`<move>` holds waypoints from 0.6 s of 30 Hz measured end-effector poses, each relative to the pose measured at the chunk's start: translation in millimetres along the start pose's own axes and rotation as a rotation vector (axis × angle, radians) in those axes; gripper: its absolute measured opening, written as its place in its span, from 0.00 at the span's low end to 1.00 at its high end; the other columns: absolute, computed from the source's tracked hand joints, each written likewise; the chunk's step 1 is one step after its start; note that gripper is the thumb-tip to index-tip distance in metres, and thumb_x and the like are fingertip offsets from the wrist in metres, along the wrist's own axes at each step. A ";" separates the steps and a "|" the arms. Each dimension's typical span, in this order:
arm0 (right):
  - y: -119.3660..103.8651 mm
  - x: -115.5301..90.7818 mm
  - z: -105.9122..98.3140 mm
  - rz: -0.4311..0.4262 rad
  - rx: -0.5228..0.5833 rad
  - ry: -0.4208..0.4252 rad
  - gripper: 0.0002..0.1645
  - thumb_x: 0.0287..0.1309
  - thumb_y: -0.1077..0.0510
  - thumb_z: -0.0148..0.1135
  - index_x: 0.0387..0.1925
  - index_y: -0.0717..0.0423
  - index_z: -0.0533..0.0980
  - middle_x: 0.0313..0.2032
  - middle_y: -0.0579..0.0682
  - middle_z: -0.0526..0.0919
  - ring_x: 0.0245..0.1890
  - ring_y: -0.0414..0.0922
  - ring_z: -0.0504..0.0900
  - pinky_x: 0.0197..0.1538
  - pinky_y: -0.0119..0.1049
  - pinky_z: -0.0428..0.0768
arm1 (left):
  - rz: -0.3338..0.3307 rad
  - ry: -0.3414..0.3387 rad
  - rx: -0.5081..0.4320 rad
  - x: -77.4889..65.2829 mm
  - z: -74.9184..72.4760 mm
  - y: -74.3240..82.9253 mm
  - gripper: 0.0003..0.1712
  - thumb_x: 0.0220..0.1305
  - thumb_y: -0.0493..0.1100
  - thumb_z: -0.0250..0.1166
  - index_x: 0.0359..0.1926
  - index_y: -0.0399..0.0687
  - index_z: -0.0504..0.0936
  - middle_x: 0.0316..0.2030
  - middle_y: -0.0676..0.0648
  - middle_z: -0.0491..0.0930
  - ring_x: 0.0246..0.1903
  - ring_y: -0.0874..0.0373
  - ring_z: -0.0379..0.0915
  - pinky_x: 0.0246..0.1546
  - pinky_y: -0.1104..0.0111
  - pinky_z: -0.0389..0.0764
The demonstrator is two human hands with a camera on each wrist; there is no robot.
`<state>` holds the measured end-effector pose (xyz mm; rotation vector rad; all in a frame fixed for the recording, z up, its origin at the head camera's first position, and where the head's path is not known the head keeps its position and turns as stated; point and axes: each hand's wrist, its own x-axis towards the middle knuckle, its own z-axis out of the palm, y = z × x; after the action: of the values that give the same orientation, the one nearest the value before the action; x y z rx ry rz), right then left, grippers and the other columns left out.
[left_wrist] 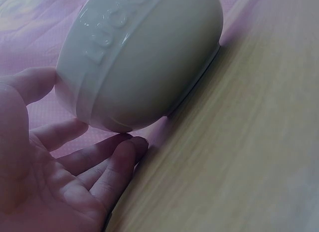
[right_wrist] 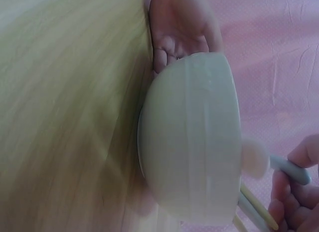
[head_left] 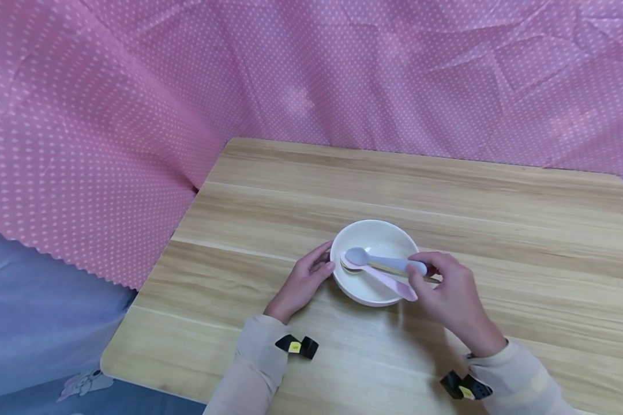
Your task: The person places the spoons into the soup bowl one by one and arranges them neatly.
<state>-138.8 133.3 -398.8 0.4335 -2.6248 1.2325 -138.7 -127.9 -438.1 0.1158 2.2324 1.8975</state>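
A white bowl [head_left: 374, 230] stands on the wooden table, raised lettering on its outer wall in the left wrist view. My left hand [head_left: 304, 282] holds the bowl's left side, thumb and fingertips against the outer wall. Over the bowl's right rim, my right hand [head_left: 449, 294] pinches the handle of a grey-blue spoon [head_left: 389, 262], whose head lies over the left part of the bowl. A pale pink spoon [head_left: 386, 282] leans across the near rim. Gold-coloured cutlery [head_left: 391, 270] lies below the grey-blue spoon, its handle end sticking out under my right hand.
The wooden table [head_left: 270, 196] reaches beyond the bowl on all sides. Pink dotted cloth [head_left: 301, 75] hangs behind and to the left of it. Blue fabric [head_left: 47, 311] lies past the left edge. Both wrists carry black straps with yellow labels.
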 end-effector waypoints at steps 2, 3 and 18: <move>0.7 -0.3 1.7 -0.022 0.001 0.000 0.07 0.52 0.63 0.64 0.35 0.58 0.81 0.30 0.49 0.79 0.30 0.40 0.72 0.26 0.22 0.73 | -0.002 -0.003 -0.001 0.4 0.0 0.1 0.28 0.70 0.41 0.53 0.69 0.45 0.62 0.58 0.39 0.73 0.60 0.51 0.68 0.62 0.67 0.70; 1.3 -0.3 2.5 -0.034 -0.001 0.001 0.07 0.51 0.63 0.65 0.35 0.59 0.81 0.29 0.48 0.79 0.30 0.40 0.72 0.26 0.22 0.73 | -0.006 -0.006 -0.001 0.7 -0.1 0.2 0.28 0.70 0.41 0.53 0.69 0.45 0.62 0.58 0.39 0.72 0.60 0.52 0.68 0.62 0.67 0.70; 3.2 -1.8 6.9 -0.227 -0.041 0.009 0.08 0.44 0.64 0.69 0.31 0.59 0.82 0.22 0.41 0.79 0.26 0.36 0.74 0.34 0.33 0.67 | -0.013 -0.014 0.001 0.1 -0.7 0.2 0.28 0.70 0.42 0.52 0.69 0.46 0.61 0.59 0.40 0.72 0.60 0.52 0.68 0.62 0.68 0.70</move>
<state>-138.6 130.1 -406.0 0.6940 -2.5052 1.1031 -138.9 -128.6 -437.8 0.1137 2.2198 1.8833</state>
